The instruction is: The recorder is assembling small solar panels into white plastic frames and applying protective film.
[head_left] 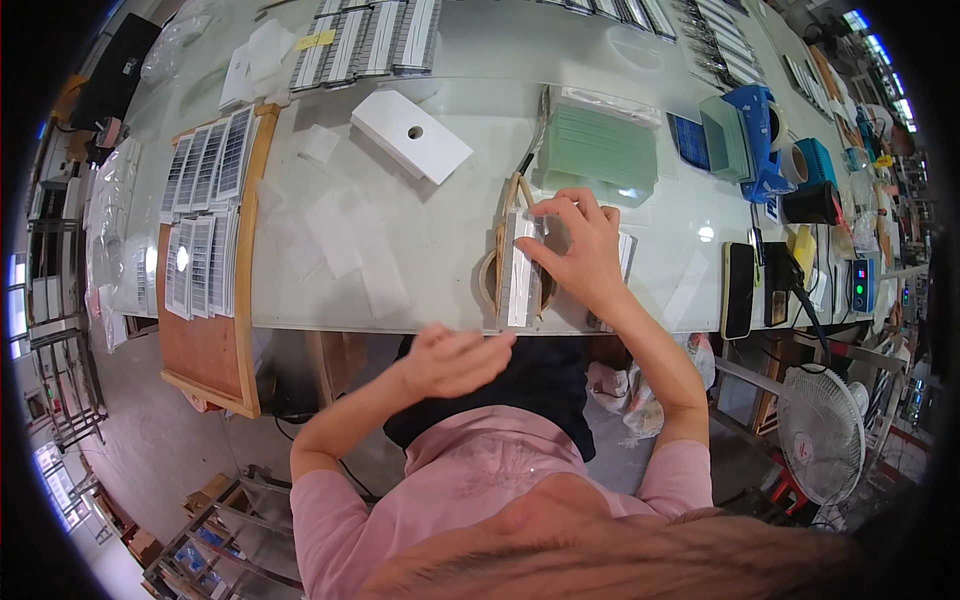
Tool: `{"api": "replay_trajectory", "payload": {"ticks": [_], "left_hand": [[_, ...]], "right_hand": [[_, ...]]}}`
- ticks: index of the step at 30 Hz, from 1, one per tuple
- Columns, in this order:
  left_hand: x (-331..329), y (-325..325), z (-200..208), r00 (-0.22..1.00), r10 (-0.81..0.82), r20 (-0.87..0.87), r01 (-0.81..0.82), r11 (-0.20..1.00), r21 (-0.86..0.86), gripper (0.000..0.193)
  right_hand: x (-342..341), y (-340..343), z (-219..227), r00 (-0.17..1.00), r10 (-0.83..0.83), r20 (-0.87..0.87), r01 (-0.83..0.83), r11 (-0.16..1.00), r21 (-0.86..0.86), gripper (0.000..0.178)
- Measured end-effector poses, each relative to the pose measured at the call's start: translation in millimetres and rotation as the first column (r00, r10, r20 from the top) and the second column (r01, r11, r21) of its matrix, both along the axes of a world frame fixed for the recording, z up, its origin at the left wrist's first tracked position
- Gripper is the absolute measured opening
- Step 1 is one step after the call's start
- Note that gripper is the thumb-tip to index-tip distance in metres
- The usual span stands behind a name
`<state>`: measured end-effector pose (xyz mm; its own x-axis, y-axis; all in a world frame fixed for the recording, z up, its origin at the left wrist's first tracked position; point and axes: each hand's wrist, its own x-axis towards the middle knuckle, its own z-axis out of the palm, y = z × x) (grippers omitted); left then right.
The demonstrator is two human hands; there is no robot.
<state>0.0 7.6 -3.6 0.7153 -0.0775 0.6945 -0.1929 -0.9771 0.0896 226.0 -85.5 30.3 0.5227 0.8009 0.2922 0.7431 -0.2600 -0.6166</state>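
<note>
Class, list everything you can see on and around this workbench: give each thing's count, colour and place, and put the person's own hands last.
Worktable: one, pale glass-like top, centre.
Wooden board: one, brown, left edge of table.
Slim strip trays: several, grey and white, on the board; more along the far edge.
White block with a hole: one, far centre.
Green sheet stack: one, pale green, far right of centre.
Tape roll: one, brown, under the strip.
Silvery strip: one, near centre.
Phone: one, black, right.
Fan: one, white, lower right on the floor.
Right hand: fingers on the strip.
Left hand: open, off the table's near edge.
</note>
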Motion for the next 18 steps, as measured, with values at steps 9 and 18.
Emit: {"api": "replay_trajectory", "payload": {"ticks": [9, 18], "left_hand": [[97.5, 122.2, 64.3, 0.765, 0.41, -0.496, -0.587, 0.76, -0.278, 0.036], [90.0, 141.8, 68.0, 0.848, 0.053, -0.527, -0.493, 0.441, -0.75, 0.027]], "right_hand": [[2.8, 0.5, 4.9, 0.995, 0.099, 0.031, -0.097, 0.993, -0.064, 0.014], [7.5, 0.5, 4.5, 0.992, 0.122, 0.043, -0.125, 0.989, 0.074, 0.01]]}}
